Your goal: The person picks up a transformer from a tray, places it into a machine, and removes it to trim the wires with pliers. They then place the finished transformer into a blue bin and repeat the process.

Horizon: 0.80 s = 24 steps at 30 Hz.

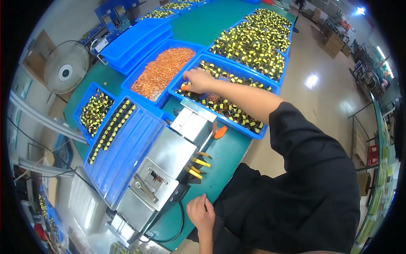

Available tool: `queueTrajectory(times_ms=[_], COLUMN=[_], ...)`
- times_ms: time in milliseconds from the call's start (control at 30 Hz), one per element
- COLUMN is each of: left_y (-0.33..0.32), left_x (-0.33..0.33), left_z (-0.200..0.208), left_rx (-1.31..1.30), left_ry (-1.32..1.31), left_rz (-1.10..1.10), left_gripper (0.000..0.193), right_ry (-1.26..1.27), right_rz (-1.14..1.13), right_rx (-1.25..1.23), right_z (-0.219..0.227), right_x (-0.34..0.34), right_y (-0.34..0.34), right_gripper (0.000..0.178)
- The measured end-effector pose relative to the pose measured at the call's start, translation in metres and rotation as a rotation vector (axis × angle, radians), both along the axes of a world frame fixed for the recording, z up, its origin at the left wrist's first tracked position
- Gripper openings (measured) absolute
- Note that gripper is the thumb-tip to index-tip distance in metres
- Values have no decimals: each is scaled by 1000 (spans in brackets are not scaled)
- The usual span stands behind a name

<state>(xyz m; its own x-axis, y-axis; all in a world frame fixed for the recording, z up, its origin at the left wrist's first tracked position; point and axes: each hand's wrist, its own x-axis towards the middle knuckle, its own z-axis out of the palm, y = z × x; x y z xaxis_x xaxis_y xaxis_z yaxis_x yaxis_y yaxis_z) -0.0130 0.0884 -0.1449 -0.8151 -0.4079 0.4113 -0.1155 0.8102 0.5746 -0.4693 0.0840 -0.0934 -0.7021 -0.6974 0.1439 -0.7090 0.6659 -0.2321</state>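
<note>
My right hand (198, 80) reaches over the left end of a blue bin (237, 66) of small black-and-yellow coil parts (243, 114). Orange covers sit on its thumb and a finger; these tips are apart, close to the parts, and I see nothing held between them. Nearer me, my left hand (201, 213) rests by the front edge of the green table (228, 156), its fingers curled in; what they may hold is hidden. Between the hands stands a metal bench machine (169, 156) with a small opening (156, 177) on top.
Yellow-handled pliers (196, 167) and an orange-handled tool (220, 132) lie beside the machine. Left of it, a blue ribbed tray (127, 148) carries rows of parts. Further off are a bin of copper-coloured bits (163, 70), stacked blue bins (135, 46) and a fan (65, 70).
</note>
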Motion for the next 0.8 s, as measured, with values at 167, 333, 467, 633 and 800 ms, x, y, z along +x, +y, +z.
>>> queueTrajectory(times_ms=[167,333,467,633,800], left_y=[-1,-1,-2,0,1], left_x=[-1,-3,-3,-3,-1], left_z=[3,3,3,4,6], left_rx=[-19,-46,-32,-27,-22], left_ry=[-12,-24,-29,-23,2], left_rz=[-31,-40,-43,-45,-15], left_gripper=[19,19,19,20,19], right_ry=[-231,-270,-615,-1449,-1570], right_rz=[219,189,8,157,238], right_rx=[-16,-179,-550,-1085,-1032], right_z=[3,4,23,66,100], right_x=[-23,-19,-1,33,89], right_y=[46,84,93,96,84], right_gripper=[39,34,39,32,26])
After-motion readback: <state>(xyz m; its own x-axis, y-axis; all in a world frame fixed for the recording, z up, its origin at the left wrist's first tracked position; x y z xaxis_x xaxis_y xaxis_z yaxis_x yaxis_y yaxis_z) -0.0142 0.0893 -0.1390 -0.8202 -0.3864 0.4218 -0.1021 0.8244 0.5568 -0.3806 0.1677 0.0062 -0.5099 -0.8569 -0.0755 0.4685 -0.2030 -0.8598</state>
